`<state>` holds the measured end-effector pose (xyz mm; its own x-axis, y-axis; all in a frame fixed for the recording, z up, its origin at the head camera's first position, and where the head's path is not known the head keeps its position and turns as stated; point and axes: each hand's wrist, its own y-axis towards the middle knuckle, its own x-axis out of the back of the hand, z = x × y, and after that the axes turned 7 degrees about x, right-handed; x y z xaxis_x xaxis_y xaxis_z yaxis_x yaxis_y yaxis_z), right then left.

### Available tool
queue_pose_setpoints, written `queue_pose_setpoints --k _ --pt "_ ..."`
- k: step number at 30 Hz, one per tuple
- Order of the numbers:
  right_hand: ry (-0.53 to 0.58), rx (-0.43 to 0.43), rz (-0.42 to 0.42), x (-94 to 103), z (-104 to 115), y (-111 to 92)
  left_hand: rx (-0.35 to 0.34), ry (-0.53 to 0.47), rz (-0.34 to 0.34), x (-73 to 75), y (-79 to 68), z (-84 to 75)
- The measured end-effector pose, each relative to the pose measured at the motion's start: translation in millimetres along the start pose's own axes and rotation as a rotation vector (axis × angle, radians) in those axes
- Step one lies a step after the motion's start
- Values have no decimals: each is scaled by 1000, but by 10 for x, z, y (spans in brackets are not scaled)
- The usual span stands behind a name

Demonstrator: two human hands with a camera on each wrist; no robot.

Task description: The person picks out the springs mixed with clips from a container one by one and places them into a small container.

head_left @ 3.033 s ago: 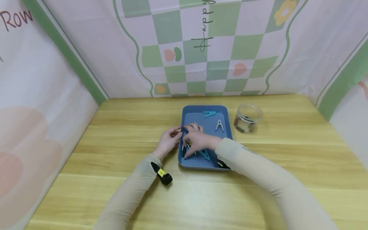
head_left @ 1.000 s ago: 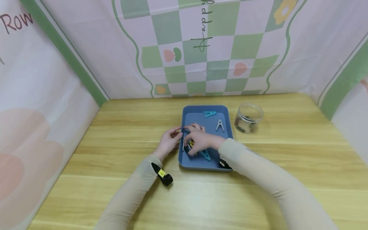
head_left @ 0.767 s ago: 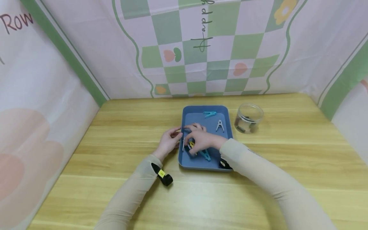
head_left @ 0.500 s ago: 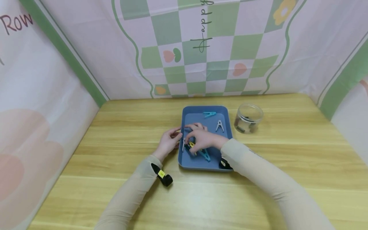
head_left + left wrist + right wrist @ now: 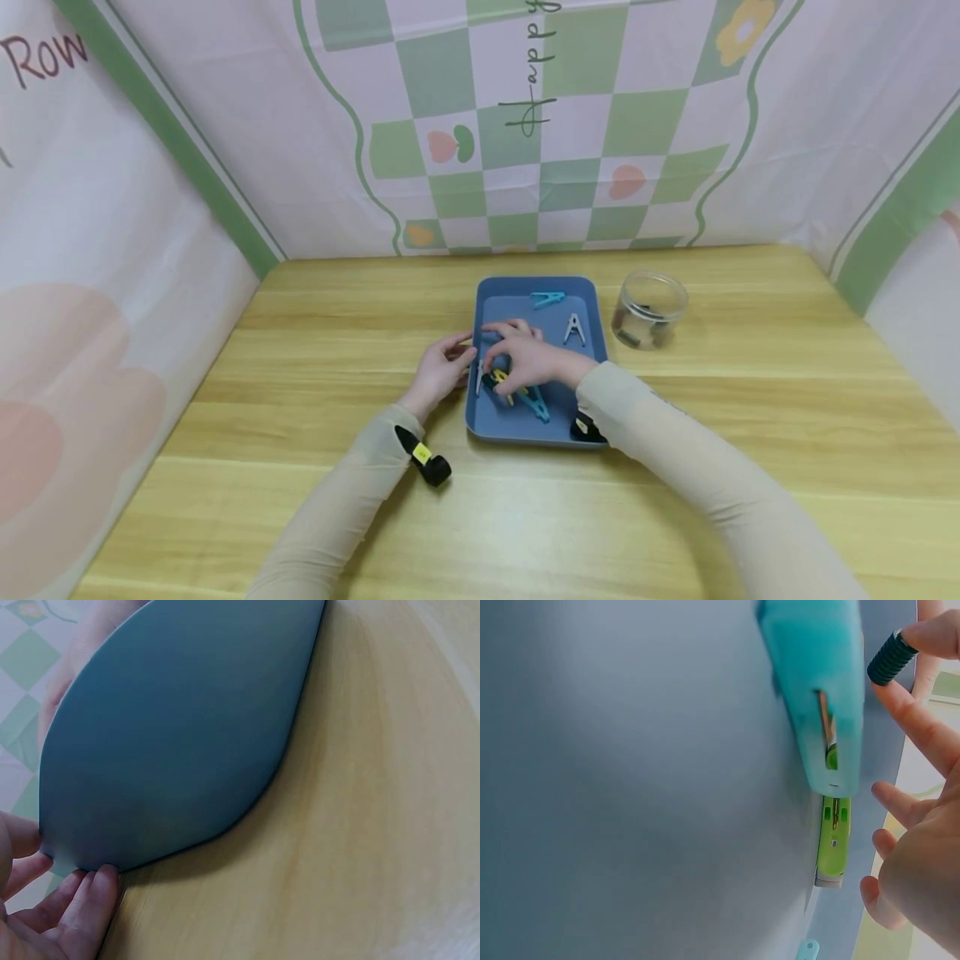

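My right hand (image 5: 528,362) is over the left part of a blue tray (image 5: 555,429). Its thumb and index finger pinch a short dark ribbed cylinder (image 5: 892,658); the other fingers are loosely bent. Below the hand lie a yellow-green clothespin (image 5: 833,844) and a teal clothespin (image 5: 821,675). By the tray's left wall is a pale clothespin (image 5: 480,379). My left hand (image 5: 441,368) touches that wall from outside, its fingertips (image 5: 105,879) low against it in the left wrist view. The right hand hides part of the tray floor.
Farther back in the tray are a blue clothespin (image 5: 547,298) and a grey clothespin (image 5: 573,330). A clear round jar (image 5: 649,310) with dark pieces inside stands right of the tray on the wooden table (image 5: 337,300). A patterned cloth (image 5: 570,183) hangs behind.
The dark cylinder stood near the left wall three seconds ago; the right hand now pinches it slightly farther up and right. The pale clothespin has come into view. The left hand stays put.
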<state>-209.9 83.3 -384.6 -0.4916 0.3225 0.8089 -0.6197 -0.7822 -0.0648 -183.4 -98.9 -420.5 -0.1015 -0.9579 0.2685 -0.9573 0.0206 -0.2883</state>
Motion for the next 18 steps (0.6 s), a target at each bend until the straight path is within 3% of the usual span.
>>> queue_pose_setpoints --k 18 --pt "3 -18 -7 37 -30 -9 25 -18 10 0 -17 -42"
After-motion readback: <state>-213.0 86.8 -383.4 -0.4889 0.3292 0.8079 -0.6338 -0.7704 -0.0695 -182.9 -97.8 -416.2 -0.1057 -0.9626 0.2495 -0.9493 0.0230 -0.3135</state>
